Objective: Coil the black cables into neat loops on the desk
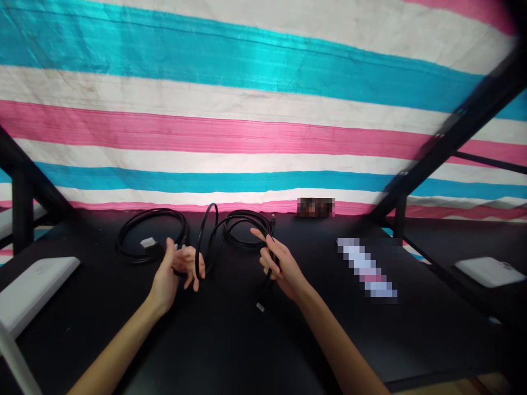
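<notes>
My left hand [175,274] is above the dark tabletop, thumb up and fingers curled around a black cable [198,244]. A loop of this cable rises beside the fingertips and runs toward the right. Further right, my right hand [282,264] grips a black length of cable between thumb and curled fingers. Below that hand hangs a cable end with a pale metallic tip [260,307]. Behind my left hand lies a coil of black cable [120,236] with a white tag [148,242]. Another black coil [227,233] lies between the hands, near the back.
White flat boxes lie on the left [37,288] and far right [489,271]. A blurred-out strip [366,269] rests right of my hands, and a blurred-out dark object [315,207] stands at the back. Black metal frame bars [436,134] and a striped sheet [247,131] enclose the table.
</notes>
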Tool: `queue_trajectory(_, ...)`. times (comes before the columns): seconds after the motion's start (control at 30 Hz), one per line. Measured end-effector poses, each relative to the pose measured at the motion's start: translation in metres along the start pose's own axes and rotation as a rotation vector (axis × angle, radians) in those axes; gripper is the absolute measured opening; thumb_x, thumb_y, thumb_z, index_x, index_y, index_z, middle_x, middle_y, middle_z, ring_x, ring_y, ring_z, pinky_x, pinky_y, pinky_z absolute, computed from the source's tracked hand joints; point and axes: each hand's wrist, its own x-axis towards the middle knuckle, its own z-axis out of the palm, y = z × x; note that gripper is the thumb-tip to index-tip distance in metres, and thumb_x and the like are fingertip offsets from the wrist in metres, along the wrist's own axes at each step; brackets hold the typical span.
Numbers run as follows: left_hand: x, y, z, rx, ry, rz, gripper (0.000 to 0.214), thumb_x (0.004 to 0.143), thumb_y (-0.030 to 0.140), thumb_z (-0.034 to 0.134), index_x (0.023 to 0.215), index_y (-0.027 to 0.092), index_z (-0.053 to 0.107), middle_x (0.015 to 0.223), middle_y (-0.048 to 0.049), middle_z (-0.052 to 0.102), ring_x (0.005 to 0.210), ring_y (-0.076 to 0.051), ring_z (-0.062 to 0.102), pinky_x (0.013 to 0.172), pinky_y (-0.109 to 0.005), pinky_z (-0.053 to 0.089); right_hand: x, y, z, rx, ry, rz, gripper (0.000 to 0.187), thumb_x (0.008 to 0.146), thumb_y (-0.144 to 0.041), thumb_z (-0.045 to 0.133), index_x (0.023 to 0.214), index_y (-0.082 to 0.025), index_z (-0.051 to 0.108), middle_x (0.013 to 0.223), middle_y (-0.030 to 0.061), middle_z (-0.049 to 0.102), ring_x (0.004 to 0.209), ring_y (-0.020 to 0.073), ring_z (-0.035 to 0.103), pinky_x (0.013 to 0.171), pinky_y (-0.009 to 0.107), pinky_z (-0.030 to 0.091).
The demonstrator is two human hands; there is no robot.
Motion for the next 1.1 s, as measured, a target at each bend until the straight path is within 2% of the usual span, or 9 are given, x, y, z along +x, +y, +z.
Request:
queue_trajectory(0.1,-0.002,0.002,0.001,-0.029,-0.195,-0.137,0.071,0.08,0.07,0.018,0.06,0.014,0.058,0.046,-0.0091,0.058,0.027,-0.013,0.046,0.031,-0.021,0.014,0.0,-0.001,0.0,-0.004,0.005,-0.003,0.05,0.082,-0.048,0.053,0.122,-0.017,0.055,0.038,-0.0112,0.029,0.033,0.0045,0.014,0.032,0.017,0.012)
queue_trajectory(0.17,-0.004,0.003,0.001,-0.032,-0.207,-0.14,0.066,0.081,0.068,0.024,0.055,0.015,0.055,0.041,-0.0052,0.052,0.024,-0.009,0.038,0.032,-0.021,0.01,0.001,0.0,-0.001,-0.02,0.022,-0.002,0.049,0.082,-0.048,0.053,0.12,-0.017,0.057,0.039,-0.0105,0.033,0.032,0.0034,0.016,0.032,0.017,0.012)
queue_trajectory(0.23,-0.006,0.003,0.001,-0.033,-0.128,-0.087,0.059,0.08,0.065,0.036,0.049,0.016,0.048,0.037,0.0005,0.042,0.026,-0.005,0.027,0.032,-0.02,0.007,0.002,0.001,-0.002,-0.037,0.042,0.002,0.049,0.083,-0.05,0.051,0.117,-0.016,0.059,0.043,-0.0087,0.04,0.03,0.0022,0.018,0.032,0.017,0.012)
queue_trajectory(0.33,-0.005,0.005,0.0,-0.056,0.058,0.023,0.054,0.078,0.058,0.05,0.045,0.017,0.039,0.038,0.0051,0.029,0.033,-0.004,0.019,0.033,-0.019,0.006,0.005,0.004,-0.006,-0.023,0.067,-0.029,0.05,0.084,-0.052,0.047,0.117,-0.017,0.059,0.055,-0.004,0.054,0.029,0.0008,0.022,0.031,0.019,0.011)
queue_trajectory(0.53,0.001,0.013,-0.005,-0.067,0.338,0.132,0.046,0.082,0.052,0.049,0.055,0.016,0.041,0.044,0.0073,0.024,0.036,-0.003,0.013,0.032,-0.015,0.008,0.008,0.007,-0.011,-0.009,0.035,-0.065,0.051,0.085,-0.055,0.042,0.12,-0.02,0.056,0.065,0.0003,0.061,0.029,0.0005,0.027,0.03,0.018,0.009)
queue_trajectory(0.67,0.0,0.012,-0.006,-0.012,0.415,0.185,0.044,0.085,0.05,0.047,0.057,0.016,0.043,0.042,0.0073,0.025,0.036,-0.003,0.016,0.032,-0.013,0.011,0.008,0.005,-0.008,-0.071,0.062,-0.034,0.053,0.084,-0.055,0.045,0.123,-0.02,0.053,0.069,0.0016,0.061,0.032,0.0026,0.037,0.028,0.015,0.009)
queue_trajectory(0.9,0.002,0.01,-0.006,0.056,0.381,0.138,0.043,0.085,0.052,0.045,0.063,0.015,0.048,0.038,0.0076,0.028,0.035,-0.003,0.02,0.034,-0.011,0.014,0.013,0.015,-0.01,-0.265,0.127,-0.007,0.049,0.079,-0.038,0.053,0.124,-0.019,0.048,0.069,-0.0003,0.062,0.037,0.0062,0.049,0.027,0.013,0.027)
queue_trajectory(1.0,0.003,0.007,-0.008,0.097,0.286,0.042,0.049,0.083,0.059,0.039,0.062,0.016,0.048,0.037,0.0064,0.033,0.033,-0.004,0.023,0.032,-0.012,0.012,0.015,0.023,-0.011,-0.306,0.078,0.046,0.043,0.078,-0.037,0.051,0.115,-0.016,0.052,0.067,-0.0005,0.061,0.043,0.0093,0.056,0.032,0.017,0.04)
queue_trajectory(1.1,0.005,0.004,-0.011,0.139,0.132,-0.043,0.056,0.08,0.066,0.033,0.062,0.016,0.049,0.038,0.0029,0.045,0.031,-0.006,0.033,0.029,-0.014,0.019,0.014,0.027,-0.009,-0.388,-0.001,0.097,0.034,0.078,-0.037,0.049,0.104,-0.015,0.056,0.068,-0.0002,0.06,0.05,0.0107,0.06,0.035,0.017,0.044)
